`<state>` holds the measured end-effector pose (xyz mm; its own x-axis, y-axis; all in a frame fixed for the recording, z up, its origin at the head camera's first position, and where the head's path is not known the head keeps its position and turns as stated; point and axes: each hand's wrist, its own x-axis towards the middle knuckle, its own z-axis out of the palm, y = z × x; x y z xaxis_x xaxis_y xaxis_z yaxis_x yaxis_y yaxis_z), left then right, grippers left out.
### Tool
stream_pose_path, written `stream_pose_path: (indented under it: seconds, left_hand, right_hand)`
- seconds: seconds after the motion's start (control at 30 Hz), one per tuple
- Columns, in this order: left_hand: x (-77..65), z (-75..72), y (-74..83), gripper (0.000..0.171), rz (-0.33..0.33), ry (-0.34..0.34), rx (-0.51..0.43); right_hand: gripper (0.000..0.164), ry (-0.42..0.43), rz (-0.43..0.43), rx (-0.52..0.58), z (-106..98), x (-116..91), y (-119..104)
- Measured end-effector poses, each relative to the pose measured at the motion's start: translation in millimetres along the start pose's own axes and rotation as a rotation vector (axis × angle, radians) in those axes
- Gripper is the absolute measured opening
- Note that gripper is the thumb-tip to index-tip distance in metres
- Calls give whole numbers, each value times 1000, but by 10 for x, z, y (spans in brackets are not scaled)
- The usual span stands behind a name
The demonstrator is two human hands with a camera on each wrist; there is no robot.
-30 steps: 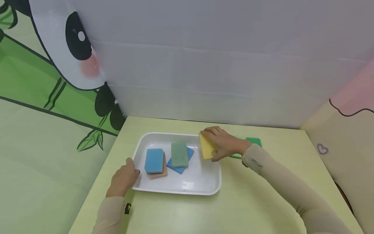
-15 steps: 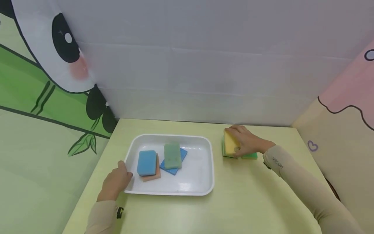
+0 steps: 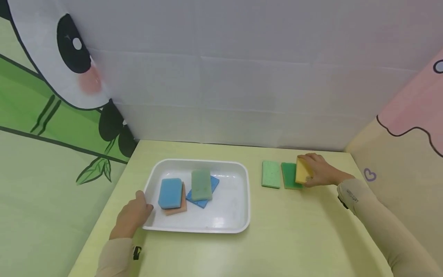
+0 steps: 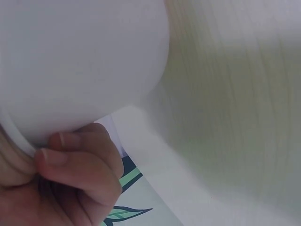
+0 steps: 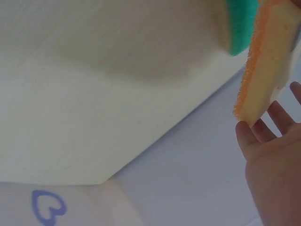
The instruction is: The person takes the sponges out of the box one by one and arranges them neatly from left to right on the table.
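Observation:
My left hand [image 3: 130, 215] grips the left edge of a white tray [image 3: 228, 213]; in the left wrist view its fingers [image 4: 82, 167] curl under the rim. Between the thumb and fingers of my right hand [image 3: 322, 171] is a yellow sponge [image 3: 302, 172], which overlaps the right side of a dark green sponge [image 3: 288, 176] in the head view. The right wrist view shows an orange rough layer along one face of the yellow sponge [image 5: 270, 61]. A light green sponge [image 3: 271, 174] lies just left of the dark green one.
Inside the tray, a blue sponge [image 3: 169, 193] lies over a peach one [image 3: 178, 210]. Beside them a dull green sponge [image 3: 202, 184] crosses a flat blue one [image 3: 197, 202]. The pale yellow table [image 3: 277, 238] meets a white wall [image 3: 242, 96] behind.
My right hand has carried the yellow sponge rightward from over the tray, past the light green sponge, to the dark green one. My left hand stays on the tray; the head view has shifted slightly.

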<state>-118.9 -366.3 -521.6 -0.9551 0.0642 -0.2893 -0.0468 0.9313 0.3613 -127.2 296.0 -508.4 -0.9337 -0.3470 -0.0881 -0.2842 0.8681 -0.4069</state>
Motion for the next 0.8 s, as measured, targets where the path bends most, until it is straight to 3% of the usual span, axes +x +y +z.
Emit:
stream_pose_path:
  seconds: [0.3,0.8]
  left_hand:
    - [16,34,80,37,-16,9,-12]
    - [29,80,337,34,-61,22,-42]
  right_hand:
    - [99,-11,1,17,1,-37,473]
    - [106,-110,-108,-55,-96,264,980]
